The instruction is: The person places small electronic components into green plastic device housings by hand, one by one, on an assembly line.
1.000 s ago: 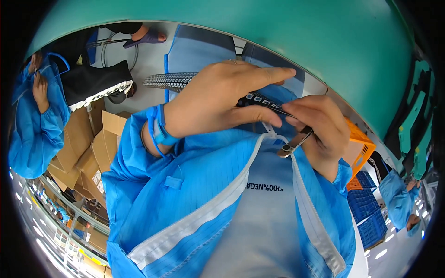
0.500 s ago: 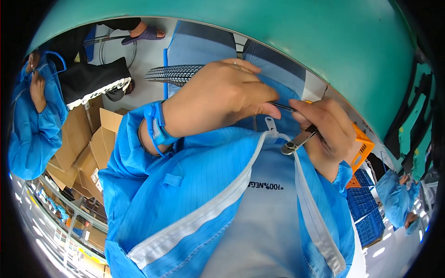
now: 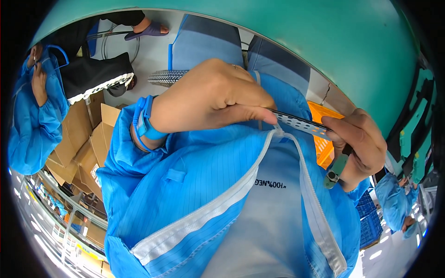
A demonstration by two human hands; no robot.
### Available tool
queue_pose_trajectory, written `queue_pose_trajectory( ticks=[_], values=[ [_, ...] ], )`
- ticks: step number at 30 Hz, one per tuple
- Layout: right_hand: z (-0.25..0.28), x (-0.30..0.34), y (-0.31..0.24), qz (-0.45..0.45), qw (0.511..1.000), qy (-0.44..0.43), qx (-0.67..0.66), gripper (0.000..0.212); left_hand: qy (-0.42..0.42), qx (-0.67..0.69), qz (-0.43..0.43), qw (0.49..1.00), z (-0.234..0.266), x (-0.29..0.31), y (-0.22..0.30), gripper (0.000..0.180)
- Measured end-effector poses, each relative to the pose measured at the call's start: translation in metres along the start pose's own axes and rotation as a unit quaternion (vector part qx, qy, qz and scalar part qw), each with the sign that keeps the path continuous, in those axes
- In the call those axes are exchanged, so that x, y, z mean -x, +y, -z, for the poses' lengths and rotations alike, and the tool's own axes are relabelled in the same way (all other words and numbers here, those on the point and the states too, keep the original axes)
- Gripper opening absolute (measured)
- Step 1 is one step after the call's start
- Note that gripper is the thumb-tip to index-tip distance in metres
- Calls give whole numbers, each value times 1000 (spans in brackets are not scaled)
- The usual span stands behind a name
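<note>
Thin, dark perforated strip (image 3: 303, 124), held level between both hands, slanting slightly downward to the right; small green-handled tool (image 3: 334, 170) hanging beneath.

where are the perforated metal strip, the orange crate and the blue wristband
perforated metal strip (image 3: 303, 125), head view, on its holed middle between the hands
orange crate (image 3: 322, 143), head view, on its slotted side wall
blue wristband (image 3: 146, 123), head view, on the band around the left wrist

A factory floor: workers in blue smocks (image 3: 32, 125) stand left of the green machine (image 3: 324, 51), cardboard boxes (image 3: 79, 139) stacked beside them, an orange crate (image 3: 324, 134) under its edge
</note>
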State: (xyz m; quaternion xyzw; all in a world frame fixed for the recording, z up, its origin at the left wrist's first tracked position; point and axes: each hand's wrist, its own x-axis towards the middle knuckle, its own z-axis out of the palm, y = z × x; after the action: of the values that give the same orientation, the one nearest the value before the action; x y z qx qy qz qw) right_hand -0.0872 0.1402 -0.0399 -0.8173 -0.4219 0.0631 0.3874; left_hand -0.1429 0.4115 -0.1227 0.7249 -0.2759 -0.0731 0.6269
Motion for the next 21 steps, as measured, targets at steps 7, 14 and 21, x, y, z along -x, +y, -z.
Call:
queue_pose_trajectory(
  ticks=[7,14,21],
  values=[
    [12,5,-4,-18,999,41,27,25,64,-47,-18,997,-4,-1,1,16],
    [27,14,-3,-41,997,52,40,24,33,-26,20,999,-2,-2,7,22],
    [25,-14,-21,-21,978,-22,206,25,51,-189,-25,980,-9,-12,14,19]
  ],
)
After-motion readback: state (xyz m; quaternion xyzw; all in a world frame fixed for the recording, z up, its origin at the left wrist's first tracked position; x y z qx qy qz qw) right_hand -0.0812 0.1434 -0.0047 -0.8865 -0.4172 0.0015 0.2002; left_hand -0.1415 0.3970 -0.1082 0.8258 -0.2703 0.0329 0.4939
